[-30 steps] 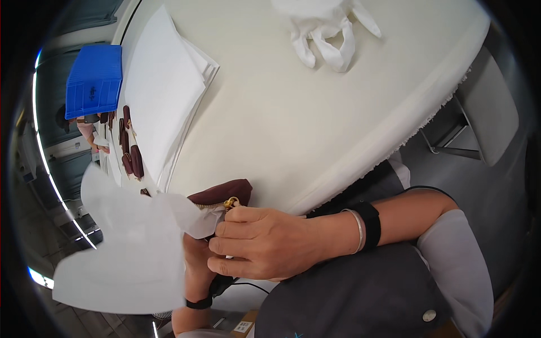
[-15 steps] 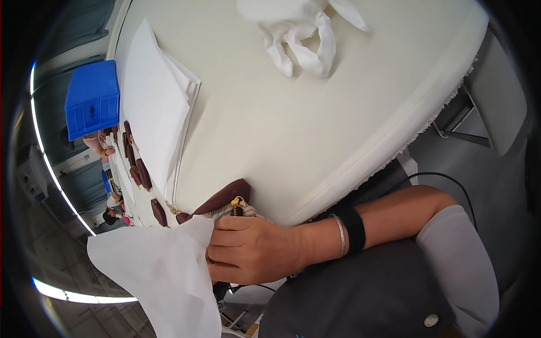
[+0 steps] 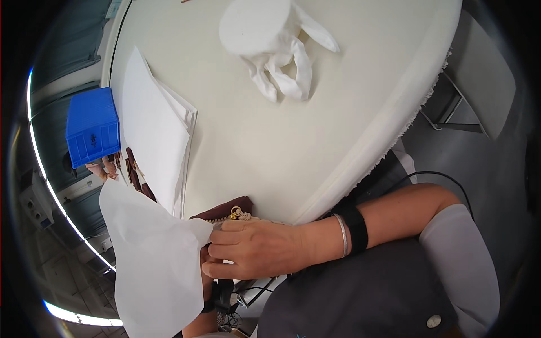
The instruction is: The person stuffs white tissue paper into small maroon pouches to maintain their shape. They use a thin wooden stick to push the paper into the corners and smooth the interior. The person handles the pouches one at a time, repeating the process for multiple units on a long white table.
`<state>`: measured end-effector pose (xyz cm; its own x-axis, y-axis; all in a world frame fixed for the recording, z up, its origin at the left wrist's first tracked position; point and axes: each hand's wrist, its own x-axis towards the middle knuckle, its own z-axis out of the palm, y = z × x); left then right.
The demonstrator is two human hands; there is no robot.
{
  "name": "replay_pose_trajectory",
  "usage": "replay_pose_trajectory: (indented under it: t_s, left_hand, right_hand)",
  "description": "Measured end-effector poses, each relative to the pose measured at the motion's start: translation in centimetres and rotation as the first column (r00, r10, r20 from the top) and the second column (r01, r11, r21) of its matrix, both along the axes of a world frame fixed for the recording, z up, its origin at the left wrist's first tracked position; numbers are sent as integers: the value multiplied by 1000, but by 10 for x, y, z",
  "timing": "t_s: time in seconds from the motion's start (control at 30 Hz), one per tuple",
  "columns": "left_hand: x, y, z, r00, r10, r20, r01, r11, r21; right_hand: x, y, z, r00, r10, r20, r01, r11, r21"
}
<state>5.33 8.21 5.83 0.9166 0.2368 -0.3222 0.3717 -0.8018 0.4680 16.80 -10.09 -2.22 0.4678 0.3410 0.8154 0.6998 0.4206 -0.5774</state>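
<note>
My right hand (image 3: 256,248) is closed, its fingers curled at the corner of a thin white sheet of paper (image 3: 152,259). The fingertips and whatever else lies in them are hidden. Just beyond the knuckles a maroon zip pouch (image 3: 226,208) lies at the table's near edge, with a gold zipper and a pale cord pull. Part of the pouch is covered by the hand and sheet. Behind the sheet, my left hand (image 3: 205,265) shows only a sliver, next to my right fingertips; its dark-banded wrist shows below, and its grip is hidden.
A stack of white sheets (image 3: 155,124) lies on the pale table (image 3: 242,152), with several maroon pouches (image 3: 135,174) beyond it. A blue crate (image 3: 93,127) stands at far left, near another person's hand (image 3: 104,169). White cloth (image 3: 265,39) lies farther back; a grey chair (image 3: 482,73) stands right.
The sheet has swung upward and spread, covering some pouches at the left. My left wrist has come into view below it. The table scene has shifted downward in view; my right hand stays closed.
</note>
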Motion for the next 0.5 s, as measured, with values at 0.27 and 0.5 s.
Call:
replay_pose_trajectory:
  t_s: [0.27, 0.5]
  left_hand:
    - [0, 11, 0, 999, -41, -7, 41, 998, -44]
    - [12, 21, 13, 990, -1, -142, -60, 902, -428]
  right_hand:
    - [-15, 4, 1, 999, 49, 1, -49, 997, 60]
    - [-24, 0, 4, 998, 10, 56, -10, 1000, -1]
